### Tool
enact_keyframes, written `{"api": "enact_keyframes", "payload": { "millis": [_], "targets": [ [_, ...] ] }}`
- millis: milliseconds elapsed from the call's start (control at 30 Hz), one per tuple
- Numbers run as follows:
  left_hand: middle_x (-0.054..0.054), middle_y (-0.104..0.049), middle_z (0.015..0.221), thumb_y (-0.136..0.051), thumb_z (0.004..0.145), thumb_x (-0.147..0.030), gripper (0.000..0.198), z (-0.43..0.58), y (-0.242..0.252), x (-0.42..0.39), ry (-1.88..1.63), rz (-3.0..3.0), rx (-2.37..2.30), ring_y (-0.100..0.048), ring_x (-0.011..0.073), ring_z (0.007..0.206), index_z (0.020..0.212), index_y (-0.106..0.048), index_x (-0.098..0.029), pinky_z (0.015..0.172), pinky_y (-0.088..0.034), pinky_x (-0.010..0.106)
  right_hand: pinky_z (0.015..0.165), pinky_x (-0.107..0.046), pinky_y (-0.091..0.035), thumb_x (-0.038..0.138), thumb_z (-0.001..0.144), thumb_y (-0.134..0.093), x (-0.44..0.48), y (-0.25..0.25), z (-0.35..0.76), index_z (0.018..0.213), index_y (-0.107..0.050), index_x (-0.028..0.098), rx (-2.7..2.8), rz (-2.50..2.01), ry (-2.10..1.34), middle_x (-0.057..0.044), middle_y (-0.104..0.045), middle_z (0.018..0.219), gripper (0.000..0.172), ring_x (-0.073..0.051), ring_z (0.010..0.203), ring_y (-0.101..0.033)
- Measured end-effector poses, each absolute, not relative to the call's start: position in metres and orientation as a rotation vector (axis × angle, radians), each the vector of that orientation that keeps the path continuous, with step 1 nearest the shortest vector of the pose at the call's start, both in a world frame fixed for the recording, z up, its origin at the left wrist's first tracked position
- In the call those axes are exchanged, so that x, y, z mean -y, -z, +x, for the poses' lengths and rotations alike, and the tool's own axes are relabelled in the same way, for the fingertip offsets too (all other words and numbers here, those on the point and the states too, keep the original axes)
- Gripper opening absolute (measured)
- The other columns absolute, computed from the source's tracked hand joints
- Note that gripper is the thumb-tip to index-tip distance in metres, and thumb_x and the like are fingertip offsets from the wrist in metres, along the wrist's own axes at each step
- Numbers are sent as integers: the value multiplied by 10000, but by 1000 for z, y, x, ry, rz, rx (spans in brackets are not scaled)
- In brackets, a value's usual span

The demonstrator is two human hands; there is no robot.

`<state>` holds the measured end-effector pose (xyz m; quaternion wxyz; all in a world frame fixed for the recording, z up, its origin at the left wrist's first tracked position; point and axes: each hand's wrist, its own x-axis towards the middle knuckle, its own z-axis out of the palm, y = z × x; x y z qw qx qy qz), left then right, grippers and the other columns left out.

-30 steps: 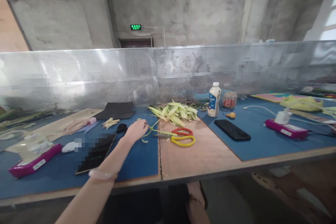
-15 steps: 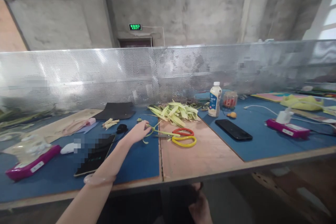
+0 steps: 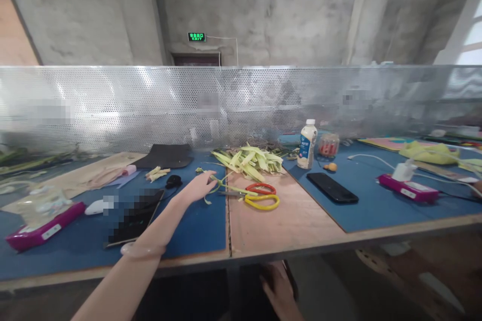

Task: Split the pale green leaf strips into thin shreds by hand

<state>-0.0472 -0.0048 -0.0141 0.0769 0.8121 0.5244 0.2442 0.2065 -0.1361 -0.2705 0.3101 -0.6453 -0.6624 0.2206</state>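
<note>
My left hand point(image 3: 199, 186) reaches far across the blue mat point(image 3: 196, 225), fingers closed on a thin green leaf strip point(image 3: 220, 184) that curls toward the scissors. A pale bangle point(image 3: 143, 250) sits on that arm. The scissors point(image 3: 259, 195), with one red and one yellow handle, lie on the bare plywood just right of the hand. Behind them is a pile of green leaf strips point(image 3: 250, 159). My right hand point(image 3: 278, 291) hangs below the table edge with its fingers loosely curled; nothing shows in it.
A dark phone point(image 3: 332, 187), a white bottle point(image 3: 307, 144), a small jar point(image 3: 329, 145) and a magenta box with a charger point(image 3: 408, 188) lie to the right. Left are another device point(image 3: 133, 218), a white mouse point(image 3: 94, 206) and a magenta box point(image 3: 41, 228). A perforated metal screen point(image 3: 113, 105) backs the bench.
My left hand stayed on the leaf strip, shifting only slightly. My right hand has come into view below the table edge. The view tilted a little.
</note>
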Motion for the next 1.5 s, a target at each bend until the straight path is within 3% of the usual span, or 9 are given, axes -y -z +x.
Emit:
{"api": "enact_keyframes", "payload": {
  "millis": [167, 300, 467, 533, 667, 800, 1000, 1267, 1500],
  "targets": [
    [57, -634, 994, -353, 808, -379, 389, -48, 15, 5, -697, 2513, -1582, -581, 172, 893, 1069, -561, -180, 796, -411, 251, 840, -414, -421, 194, 658, -517, 155, 216, 183, 1185, -532, 164, 2000, -1844, -812, -196, -524, 1178, 528, -334, 1056, -517],
    [56, -652, 919, -376, 796, -328, 317, -50, 16, -1, -744, 2508, -1582, -589, 166, 844, 951, -601, -168, 761, -417, 243, 626, -302, -482, 326, 679, -560, 179, 158, 191, 1038, -603, 347, 2223, -1420, -1100, -31, -647, 960, 362, -202, 875, -615],
    [34, -655, 830, -447, 749, -311, 240, -51, 14, -4, -847, 2468, -1523, -588, 148, 769, 857, -611, -173, 704, -421, 225, 606, -208, -473, 400, 696, -598, 165, 70, 196, 1030, -600, 181, 2420, -900, -1416, -57, -646, 843, 399, -144, 798, -622],
    [23, -654, 795, -443, 746, -288, 222, -49, 13, -5, -860, 2479, -1498, -585, 142, 736, 840, -612, -179, 681, -415, 222, 671, -223, -466, 375, 769, -529, 141, 29, 189, 1074, -559, 162, 2471, -766, -1357, -58, -644, 876, 373, -130, 798, -613],
    [16, -644, 725, -454, 722, -237, 184, -42, 10, -12, -830, 2530, -1516, -569, 140, 682, 779, -618, -176, 625, -392, 219, 700, -246, -434, 297, 804, -469, 75, -25, 162, 974, -593, 163, 2346, -1097, -532, -72, -638, 935, 250, -147, 805, -585],
    [28, -636, 689, -493, 698, -260, 167, -33, 10, -30, -810, 2477, -1567, -557, 148, 656, 728, -622, -158, 608, -381, 228, 612, -245, -408, 257, 740, -525, 17, -17, 138, 760, -641, 113, 2495, -1481, 31, -120, -654, 778, 186, -192, 711, -599],
    [12, -595, 627, -405, 775, -331, 290, -31, 21, -50, -919, 2334, -1536, -513, 127, 556, 868, -613, -152, 576, -385, 230, 693, -244, -397, 201, 856, -339, -14, 11, 137, 927, -600, 124, 2423, -1440, 151, -132, -639, 926, 281, -180, 842, -594],
    [53, -549, 1020, -504, 736, -283, 254, -29, 21, -29, -972, 2787, -1678, -480, 217, 971, 967, -606, -259, 849, -361, 356, 693, -250, -392, 362, 882, -326, -13, 19, 150, 949, -581, 183, 2385, -1299, 181, -79, -642, 933, 319, -172, 828, -588],
    [49, -615, 896, -375, 824, -151, 232, -22, 17, -24, -945, 2914, -1386, -548, 155, 869, 959, -560, -182, 858, -382, 295, 715, -262, -385, 343, 896, -285, -8, 17, 151, 956, -576, 196, 2339, -1197, 267, -79, -632, 939, 332, -177, 836, -580]
  ]
}}
